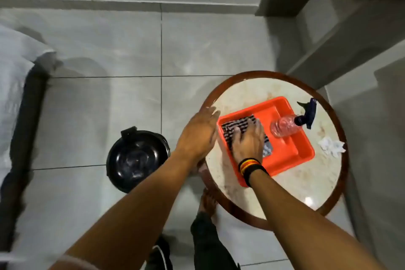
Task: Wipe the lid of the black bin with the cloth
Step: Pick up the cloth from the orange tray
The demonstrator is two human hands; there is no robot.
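Note:
The black bin (137,159) stands on the floor tiles left of a round table, its glossy round lid closed. A black-and-white striped cloth (237,127) lies in an orange tray (291,151) on the table. My right hand (248,140), with a striped wristband, lies flat on the cloth, fingers spread over it. Whether it grips the cloth is unclear. My left hand (198,135) hovers open and blurred at the tray's left edge, holding nothing.
A clear spray bottle (287,126) with a dark blue trigger lies in the tray's far right part. A crumpled white tissue (331,146) sits on the round marble table (306,193). White bedding (15,76) hangs at the left. A grey ledge (341,39) runs beyond the table.

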